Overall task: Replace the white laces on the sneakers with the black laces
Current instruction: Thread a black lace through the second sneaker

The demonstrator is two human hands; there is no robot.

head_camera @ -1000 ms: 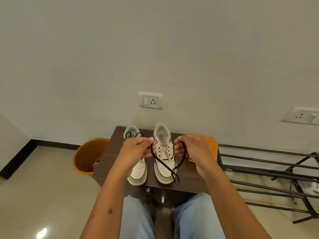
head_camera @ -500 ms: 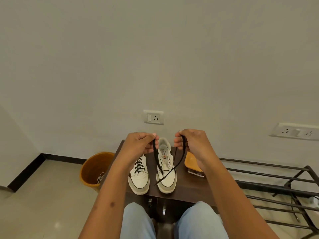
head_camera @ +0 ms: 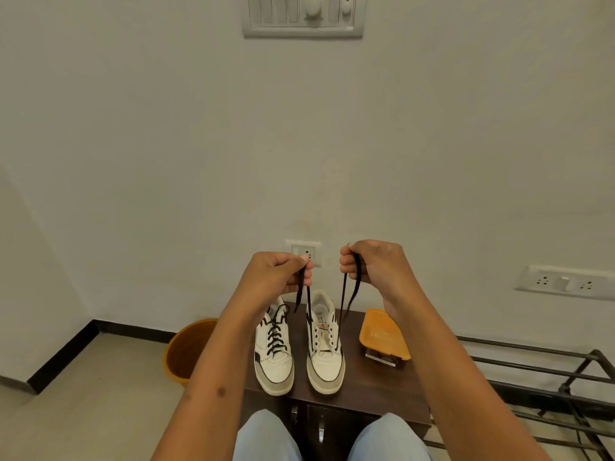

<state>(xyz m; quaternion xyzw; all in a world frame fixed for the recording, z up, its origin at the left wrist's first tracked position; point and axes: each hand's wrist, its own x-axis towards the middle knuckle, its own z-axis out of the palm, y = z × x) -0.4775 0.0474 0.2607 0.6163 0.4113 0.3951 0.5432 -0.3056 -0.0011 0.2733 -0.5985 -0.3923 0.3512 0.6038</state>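
Dark brown worktop (head_camera: pixel 366 390) stands against a plain pale wall (head_camera: pixel 166 144), below and beyond both hands. Tiled floor (head_camera: pixel 83 410) with a black skirting strip lies off to the left hand's side. An orange bin (head_camera: pixel 186 351) sits on the floor, below and outward of the left forearm, just beside the worktop. A dark metal rack (head_camera: pixel 539 380) runs along the floor past the right forearm. Wall sockets: one socket (head_camera: pixel 307 251) directly behind the gap between the hands, a longer socket strip (head_camera: pixel 565 282) outward of the right hand, a switch panel (head_camera: pixel 304 15) high above both.

Both arms reach forward, hands raised level above the worktop, backs toward the camera, a small gap between them. Left hand (head_camera: pixel 278 276) has its fingers curled, pinching one end of the black lace (head_camera: pixel 309 304). Right hand (head_camera: pixel 372 264) is curled too, gripping the other end. Each end hangs down from its hand with a short loose tail.

The lace runs down from both hands to the right sneaker (head_camera: pixel 324 357), which stands directly below the gap between the hands, toe toward the camera; only its lowest eyelets look threaded. The left sneaker (head_camera: pixel 274 354), already laced in black, stands just beside it, below the left hand. An orange box (head_camera: pixel 382 339) lies on the worktop below the right wrist. Pale blue trouser knees (head_camera: pixel 266 437) show nearest the camera.
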